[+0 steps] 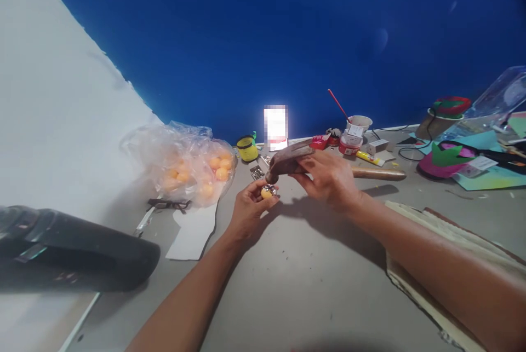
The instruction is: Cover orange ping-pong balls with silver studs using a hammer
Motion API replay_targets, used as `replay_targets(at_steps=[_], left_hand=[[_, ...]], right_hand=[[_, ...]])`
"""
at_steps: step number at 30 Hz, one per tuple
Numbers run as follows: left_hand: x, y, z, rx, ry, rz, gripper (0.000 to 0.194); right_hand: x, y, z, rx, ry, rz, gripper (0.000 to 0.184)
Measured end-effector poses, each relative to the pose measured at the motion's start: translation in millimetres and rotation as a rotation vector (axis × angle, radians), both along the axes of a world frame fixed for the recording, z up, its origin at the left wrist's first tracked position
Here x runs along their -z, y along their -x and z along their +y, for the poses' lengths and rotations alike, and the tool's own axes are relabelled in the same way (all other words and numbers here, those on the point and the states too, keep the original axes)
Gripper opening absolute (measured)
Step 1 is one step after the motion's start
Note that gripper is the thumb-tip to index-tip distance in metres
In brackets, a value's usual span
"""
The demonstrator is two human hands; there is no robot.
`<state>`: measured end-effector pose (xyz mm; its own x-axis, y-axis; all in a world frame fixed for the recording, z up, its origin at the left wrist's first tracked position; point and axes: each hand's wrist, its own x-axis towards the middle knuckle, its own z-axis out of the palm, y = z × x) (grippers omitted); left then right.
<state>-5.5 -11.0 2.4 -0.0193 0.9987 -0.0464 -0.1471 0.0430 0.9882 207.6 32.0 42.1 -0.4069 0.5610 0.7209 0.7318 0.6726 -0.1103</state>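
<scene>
My left hand [249, 205] grips a small orange-yellow ball [268, 192] low over the grey table. Shiny silver bits, perhaps tacks, cover the ball's upper side. My right hand [332, 178] is wrapped round a claw hammer [287, 159] near its head, and the wooden handle sticks out to the right. The hammer's face hangs right at the ball's top; whether they touch I cannot tell. Just beyond my left fingers sits a small open box [257, 173] of shiny metal pieces.
Clear plastic bags [193, 168] of orange balls lie at the left, by eyeglasses [169, 204] and white paper [193, 234]. A black bottle [78, 248] lies nearer. Beyond are a yellow pot [247, 149] and a paper cup [359, 123]. Cloth-like sheets [411, 264] lie under my right forearm.
</scene>
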Motion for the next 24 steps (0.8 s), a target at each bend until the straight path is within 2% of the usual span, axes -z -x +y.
replay_targets(at_steps=[3, 7, 11, 17, 21, 24], left_hand=[[2.1, -0.9, 0.7, -0.022, 0.017, -0.049, 0.05], [0.9, -2.5, -0.1, -0.008, 0.028, -0.03, 0.047], [-2.6, -3.4, -0.6, -0.01, 0.037, -0.05, 0.048], [-1.8, -2.7, -0.2, 0.044, 0.074, -0.105, 0.049], [-2.8, -2.1, -0.8, 0.044, 0.069, -0.095, 0.043], [-3.6, -1.9, -1.3, 0.068, 0.079, -0.098, 0.041]], right_hand=[[1.7, 0.2, 0.8, -0.005, -0.06, 0.048, 0.027], [4.4, 2.8, -0.2, -0.092, -0.122, -0.028, 0.02], [1.5, 2.9, -1.2, -0.064, -0.198, 0.054, 0.021], [5.1, 5.3, -1.3, -0.099, -0.15, -0.045, 0.024], [2.3, 4.3, -2.3, -0.035, -0.21, 0.048, 0.025], [1.7, 3.9, -3.2, -0.062, -0.181, 0.021, 0.024]])
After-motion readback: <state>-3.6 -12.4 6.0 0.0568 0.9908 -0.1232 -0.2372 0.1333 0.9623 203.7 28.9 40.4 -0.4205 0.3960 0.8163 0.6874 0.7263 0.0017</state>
